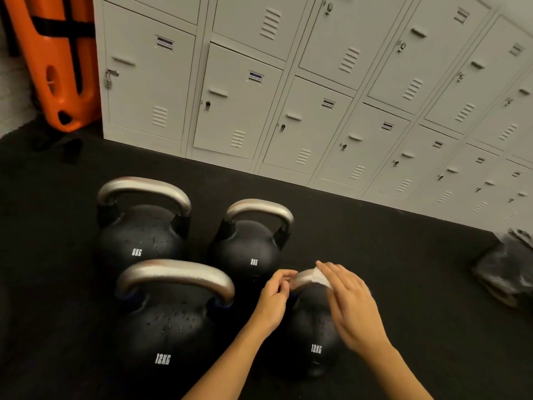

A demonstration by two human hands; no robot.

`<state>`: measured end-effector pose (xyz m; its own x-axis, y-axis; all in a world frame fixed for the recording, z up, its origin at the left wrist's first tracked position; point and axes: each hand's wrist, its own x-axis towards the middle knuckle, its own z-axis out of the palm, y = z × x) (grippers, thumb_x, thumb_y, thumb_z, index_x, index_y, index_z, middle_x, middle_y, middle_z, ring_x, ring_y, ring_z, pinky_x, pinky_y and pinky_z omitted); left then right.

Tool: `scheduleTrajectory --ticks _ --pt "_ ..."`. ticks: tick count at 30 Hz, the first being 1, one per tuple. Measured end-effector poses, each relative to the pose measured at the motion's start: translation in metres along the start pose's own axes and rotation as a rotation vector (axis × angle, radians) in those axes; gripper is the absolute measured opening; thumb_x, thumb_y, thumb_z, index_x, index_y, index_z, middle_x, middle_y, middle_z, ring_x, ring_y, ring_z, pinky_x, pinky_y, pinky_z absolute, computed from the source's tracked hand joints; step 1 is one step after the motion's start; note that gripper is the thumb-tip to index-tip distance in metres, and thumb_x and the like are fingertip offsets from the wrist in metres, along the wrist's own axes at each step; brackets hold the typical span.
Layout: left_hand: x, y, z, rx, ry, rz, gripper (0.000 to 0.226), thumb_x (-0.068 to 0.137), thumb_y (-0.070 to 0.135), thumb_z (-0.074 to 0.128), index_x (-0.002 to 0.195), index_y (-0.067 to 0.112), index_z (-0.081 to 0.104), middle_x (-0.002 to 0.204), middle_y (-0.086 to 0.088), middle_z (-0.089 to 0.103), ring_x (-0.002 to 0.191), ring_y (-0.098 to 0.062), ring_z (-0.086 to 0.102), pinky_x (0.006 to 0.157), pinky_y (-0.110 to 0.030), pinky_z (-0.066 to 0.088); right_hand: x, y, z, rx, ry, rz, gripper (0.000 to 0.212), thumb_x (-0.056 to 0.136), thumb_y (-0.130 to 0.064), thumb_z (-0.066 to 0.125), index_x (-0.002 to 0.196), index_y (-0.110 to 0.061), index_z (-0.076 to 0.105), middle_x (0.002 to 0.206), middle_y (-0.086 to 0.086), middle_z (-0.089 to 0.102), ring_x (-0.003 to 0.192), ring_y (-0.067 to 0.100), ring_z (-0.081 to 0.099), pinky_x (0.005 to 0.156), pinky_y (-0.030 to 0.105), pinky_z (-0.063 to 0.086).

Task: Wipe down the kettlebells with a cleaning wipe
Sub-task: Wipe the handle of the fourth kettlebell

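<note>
the left hand [274, 295] pinches the handle end of the right 12kg kettlebell [314, 336] on the floor; the right hand [350, 301], fingers flat, presses the wipe [318, 277] on the handle. best to wrap the wipe round the handle, steadying firmly.

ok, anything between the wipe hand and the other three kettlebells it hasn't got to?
Nothing visible. The right hand presses the wipe on the near-right 12KG kettlebell's handle, and the left hand is at that handle's left end. The other 12KG and both 8KG bells stand uncovered on the black floor.
</note>
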<state>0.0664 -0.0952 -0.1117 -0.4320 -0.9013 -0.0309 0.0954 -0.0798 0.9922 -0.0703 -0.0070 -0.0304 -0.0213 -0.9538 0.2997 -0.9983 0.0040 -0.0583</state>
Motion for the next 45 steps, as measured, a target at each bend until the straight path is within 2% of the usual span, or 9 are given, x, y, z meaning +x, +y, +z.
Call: scheduleTrajectory --ticks 5,10,14,19,25,30,33,40,45 --pt "-0.001 -0.002 0.002 -0.042 0.007 0.025 0.026 0.099 0.002 0.038 0.116 0.011 0.055 0.112 0.000 0.061 0.101 -0.002 0.057 0.082 -0.010 0.047 0.024 -0.030 0.016 -0.170 -0.003 -0.045 0.036 0.098 -0.036 0.031 0.117 -0.026 0.059 0.112 -0.009 0.061 0.105 0.015 0.057 0.099 0.031 0.037" --pt "-0.002 -0.001 0.001 -0.054 -0.022 0.020 0.030 0.093 -0.002 0.045 0.112 0.018 0.055 0.113 -0.005 0.064 0.109 -0.015 0.060 0.092 -0.024 0.048 0.001 -0.025 0.021 -0.247 -0.015 -0.220 0.043 0.099 -0.031 0.036 0.139 -0.020 0.049 0.146 -0.002 0.048 0.139 0.019 0.040 0.115 0.039 0.022" --pt "-0.002 0.002 0.000 0.035 -0.066 0.018 0.028 0.099 0.002 0.038 0.117 0.018 0.052 0.113 0.006 0.059 0.104 0.003 0.056 0.084 -0.009 0.045 -0.012 -0.012 0.024 -0.220 0.022 -0.198 0.052 0.098 -0.026 0.037 0.150 -0.024 0.034 0.158 -0.004 0.029 0.148 0.015 0.022 0.118 0.037 0.017" --pt "-0.001 0.003 -0.004 0.067 -0.102 -0.003 0.029 0.100 0.007 0.039 0.123 0.021 0.049 0.115 0.011 0.056 0.104 0.005 0.052 0.083 -0.010 0.043 0.011 -0.036 0.034 -0.222 0.087 0.001 0.044 0.088 -0.022 0.041 0.128 -0.025 0.058 0.128 -0.001 0.060 0.128 0.023 0.051 0.116 0.039 0.021" --pt "-0.003 0.005 -0.008 0.036 -0.117 -0.011 0.034 0.095 0.004 0.046 0.124 0.022 0.046 0.120 0.003 0.060 0.111 -0.006 0.056 0.090 -0.018 0.046 0.004 -0.023 0.033 -0.301 0.053 -0.231 0.051 0.082 -0.018 0.043 0.130 -0.022 0.058 0.134 -0.004 0.058 0.131 0.020 0.050 0.113 0.042 0.024" --pt "-0.001 0.003 -0.005 0.115 -0.083 -0.019 0.036 0.098 0.005 0.039 0.131 0.019 0.042 0.122 -0.001 0.058 0.113 -0.011 0.054 0.100 -0.026 0.042 0.034 -0.022 0.018 -0.262 0.083 0.109 0.044 0.099 -0.034 0.019 0.099 -0.033 0.063 0.087 -0.013 0.062 0.085 0.011 0.060 0.094 0.030 0.035" --pt "-0.001 0.001 -0.004 0.098 -0.074 -0.005 0.034 0.098 0.003 0.039 0.127 0.018 0.046 0.120 -0.003 0.060 0.114 -0.013 0.057 0.101 -0.029 0.044 0.041 -0.036 0.017 -0.333 0.015 0.035 0.046 0.097 -0.037 0.018 0.085 -0.029 0.061 0.081 -0.008 0.061 0.078 0.018 0.059 0.079 0.034 0.037" --pt "-0.005 0.006 -0.008 0.050 -0.109 -0.010 0.031 0.097 0.009 0.047 0.124 0.025 0.048 0.118 0.009 0.062 0.110 -0.002 0.057 0.093 -0.020 0.046 -0.001 -0.021 0.031 -0.263 0.067 -0.248 0.044 0.099 -0.027 0.035 0.139 -0.023 0.052 0.149 -0.004 0.046 0.141 0.016 0.037 0.115 0.041 0.023" --pt "-0.004 0.007 -0.008 0.094 -0.099 -0.014 0.031 0.099 0.010 0.042 0.127 0.023 0.047 0.121 0.005 0.060 0.113 -0.005 0.055 0.099 -0.026 0.044 -0.001 -0.026 0.030 -0.229 0.075 -0.080 0.047 0.102 -0.029 0.030 0.147 -0.026 0.040 0.155 -0.008 0.036 0.146 0.013 0.026 0.118 0.049 0.016"
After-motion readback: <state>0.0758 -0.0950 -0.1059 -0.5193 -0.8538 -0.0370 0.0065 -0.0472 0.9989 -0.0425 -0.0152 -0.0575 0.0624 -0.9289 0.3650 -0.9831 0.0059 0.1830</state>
